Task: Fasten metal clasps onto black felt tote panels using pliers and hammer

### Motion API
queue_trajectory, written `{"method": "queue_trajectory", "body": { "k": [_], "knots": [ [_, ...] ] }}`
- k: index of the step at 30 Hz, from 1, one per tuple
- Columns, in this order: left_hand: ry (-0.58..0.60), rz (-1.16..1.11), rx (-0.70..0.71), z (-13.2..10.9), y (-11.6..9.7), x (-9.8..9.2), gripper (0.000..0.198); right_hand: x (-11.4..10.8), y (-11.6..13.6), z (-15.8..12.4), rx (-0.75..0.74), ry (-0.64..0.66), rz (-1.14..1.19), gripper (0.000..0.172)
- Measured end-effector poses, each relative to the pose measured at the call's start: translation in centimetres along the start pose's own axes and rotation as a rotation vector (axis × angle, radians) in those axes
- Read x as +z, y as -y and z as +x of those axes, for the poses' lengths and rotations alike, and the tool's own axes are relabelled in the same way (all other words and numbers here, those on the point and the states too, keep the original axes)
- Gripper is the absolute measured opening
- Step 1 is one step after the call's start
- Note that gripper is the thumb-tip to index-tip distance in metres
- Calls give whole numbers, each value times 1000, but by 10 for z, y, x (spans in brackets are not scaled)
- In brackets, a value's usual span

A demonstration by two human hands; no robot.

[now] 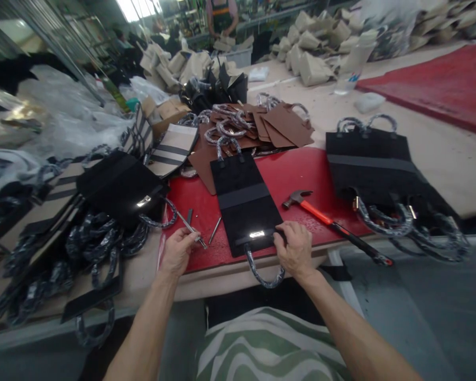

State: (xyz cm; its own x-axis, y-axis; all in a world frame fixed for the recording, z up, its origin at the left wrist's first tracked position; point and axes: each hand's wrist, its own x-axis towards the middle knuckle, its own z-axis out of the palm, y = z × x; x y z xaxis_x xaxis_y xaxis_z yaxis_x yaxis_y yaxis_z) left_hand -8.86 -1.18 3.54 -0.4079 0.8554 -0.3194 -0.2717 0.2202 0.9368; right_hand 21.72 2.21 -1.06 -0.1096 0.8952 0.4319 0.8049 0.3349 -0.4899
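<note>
Left fingers (192,237) pinch a slim metal rod (185,223); right fingers (282,233) touch a flat black bag panel (244,219), grip unclear. Grey-banded, with a shiny plate (257,234), it lies at the near edge of the table (222,281), wrapped handle (255,271) overhanging; claw hammer (320,214) right, brown panels (281,129) beyond.

In the upper left of the frame, crumpled clear plastic sheeting (67,119) lies near a green bottle (116,95). At the top centre stands a co-worker (221,11). In the upper right, a transparent plastic bottle (354,66) stands beside piled beige bags (312,67), and a red sheet (432,84) reaches the right edge.
</note>
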Motion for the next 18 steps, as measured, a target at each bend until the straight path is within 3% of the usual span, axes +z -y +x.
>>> {"method": "queue_trajectory", "body": {
  "k": [7,14,18],
  "knots": [
    [138,-101,80,-13,26,30,49,4,-4,-1,-18,-20,-9,15],
    [195,324,433,-21,39,39,24,5,-3,0,-31,-37,-19,16],
    [205,400,496,-23,45,39,21,5,-3,1,-27,-37,-22,15]
  ]
}}
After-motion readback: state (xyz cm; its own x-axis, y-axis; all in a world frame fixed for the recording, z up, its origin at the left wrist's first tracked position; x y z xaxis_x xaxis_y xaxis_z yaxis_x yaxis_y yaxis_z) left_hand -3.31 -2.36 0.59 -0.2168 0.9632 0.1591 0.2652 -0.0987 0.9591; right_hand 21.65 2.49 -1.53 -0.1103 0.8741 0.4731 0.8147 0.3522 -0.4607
